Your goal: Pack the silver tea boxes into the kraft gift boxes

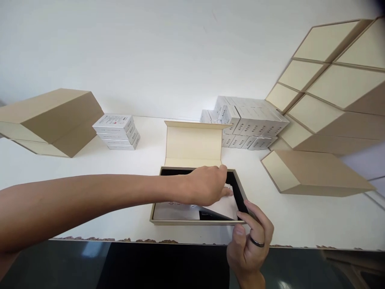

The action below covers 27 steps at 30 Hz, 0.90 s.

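An open beige gift box (197, 222) with a black interior lies at the table's front, its lid (194, 144) folded back. My left hand (207, 185) reaches across into it, closed on a small white box (224, 205) that sits tilted in the right part. Its thumb lies on the white box's top; the other fingers are partly hidden. Another white, printed piece (177, 210) lies flat in the left part, half covered by my forearm. My right hand (252, 237), wearing a dark ring, grips the gift box's front right corner with thumb outside and fingertips over the rim.
A short stack of white boxes (117, 130) stands at left beside closed beige boxes (60, 116). Behind the lid, many white boxes (249, 120) are piled. Beige boxes (325, 84) are stacked high at right, with one (315, 172) lying nearer. The table's front edge (159, 241) is chipped.
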Tool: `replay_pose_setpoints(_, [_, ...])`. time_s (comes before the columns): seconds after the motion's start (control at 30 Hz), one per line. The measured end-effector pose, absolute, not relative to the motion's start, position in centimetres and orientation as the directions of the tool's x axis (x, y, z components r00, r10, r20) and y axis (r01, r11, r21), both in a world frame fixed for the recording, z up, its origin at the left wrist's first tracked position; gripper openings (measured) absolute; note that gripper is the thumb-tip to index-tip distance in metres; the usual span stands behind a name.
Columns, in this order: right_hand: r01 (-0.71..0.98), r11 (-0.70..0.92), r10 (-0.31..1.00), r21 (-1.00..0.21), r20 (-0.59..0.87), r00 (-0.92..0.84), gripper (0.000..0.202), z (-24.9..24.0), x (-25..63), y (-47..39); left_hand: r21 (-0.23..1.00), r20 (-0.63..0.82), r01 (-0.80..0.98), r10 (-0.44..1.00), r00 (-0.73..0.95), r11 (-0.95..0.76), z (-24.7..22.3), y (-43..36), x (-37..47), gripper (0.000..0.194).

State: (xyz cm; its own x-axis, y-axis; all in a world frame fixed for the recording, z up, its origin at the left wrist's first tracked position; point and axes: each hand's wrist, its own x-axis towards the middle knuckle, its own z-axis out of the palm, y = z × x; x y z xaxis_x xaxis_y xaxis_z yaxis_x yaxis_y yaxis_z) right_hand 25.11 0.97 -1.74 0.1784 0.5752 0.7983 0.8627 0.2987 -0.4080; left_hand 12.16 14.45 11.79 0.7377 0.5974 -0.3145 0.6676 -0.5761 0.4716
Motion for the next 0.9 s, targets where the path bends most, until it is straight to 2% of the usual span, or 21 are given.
replay_pose_setpoints(0.17, [0.835,0.315,0.569,-0.451,0.794,0.214,0.023,-1.8,25.0,0.9,0.555,-0.321,0.698,0.658,0.681,-0.453,11.4,13.6,13.0,0.037])
replay_pose_setpoints(0.27, [0.807,0.294,0.645,-0.512,0.729,0.228,0.018,-0.4,25.5,0.9,0.626,-0.303,0.67,0.667,0.68,-0.399,10.9,13.3,13.0,0.033])
replay_pose_setpoints(0.33, [0.849,0.253,0.744,-0.463,0.655,0.135,0.014,1.6,26.2,1.2,0.676,-0.286,0.633,0.659,0.696,-0.376,11.1,13.6,12.2,0.033])
replay_pose_setpoints(0.4, [0.899,0.282,0.825,-0.334,0.564,-0.049,0.016,4.2,26.8,1.9,0.713,-0.254,0.591,0.646,0.72,-0.378,11.8,14.1,10.6,0.037])
replay_pose_setpoints(0.47, [0.9,0.363,0.893,-0.243,0.366,-0.261,0.03,6.9,27.1,3.2,0.707,-0.266,0.577,0.601,0.753,-0.41,12.8,14.4,8.5,0.043])
replay_pose_setpoints(0.53, [0.872,0.415,0.907,-0.261,0.043,-0.419,0.051,9.3,26.9,4.7,0.606,-0.36,0.623,0.527,0.77,-0.494,13.6,14.2,6.5,0.052])
replay_pose_setpoints(0.6, [0.867,0.411,0.846,-0.284,-0.236,-0.478,0.068,10.9,26.3,6.2,0.408,-0.461,0.656,0.477,0.749,-0.635,13.8,13.5,5.2,0.069])
replay_pose_setpoints(0.63, [0.869,0.414,0.816,-0.271,-0.314,-0.486,0.07,11.4,25.9,6.8,0.294,-0.485,0.652,0.479,0.732,-0.699,13.6,12.9,4.9,0.078])
replay_pose_setpoints(0.7, [0.87,0.448,0.787,-0.205,-0.373,-0.492,0.064,11.9,25.2,7.8,0.132,-0.483,0.622,0.498,0.72,-0.772,13.2,11.9,4.8,0.088])
replay_pose_setpoints(0.73, [0.862,0.479,0.776,-0.166,-0.38,-0.504,0.057,12.0,24.9,8.2,0.107,-0.479,0.607,0.494,0.725,-0.787,13.1,11.5,4.9,0.087])
replay_pose_setpoints(0.83, [0.807,0.587,0.719,-0.064,-0.418,-0.556,0.045,12.1,24.4,9.0,0.135,-0.478,0.579,0.459,0.749,-0.804,13.0,11.2,5.1,0.076])
replay_pose_setpoints(0.9, [0.781,0.624,0.684,-0.028,-0.462,-0.564,0.041,12.2,24.2,9.4,0.148,-0.472,0.578,0.456,0.755,-0.803,13.3,11.4,5.1,0.078])
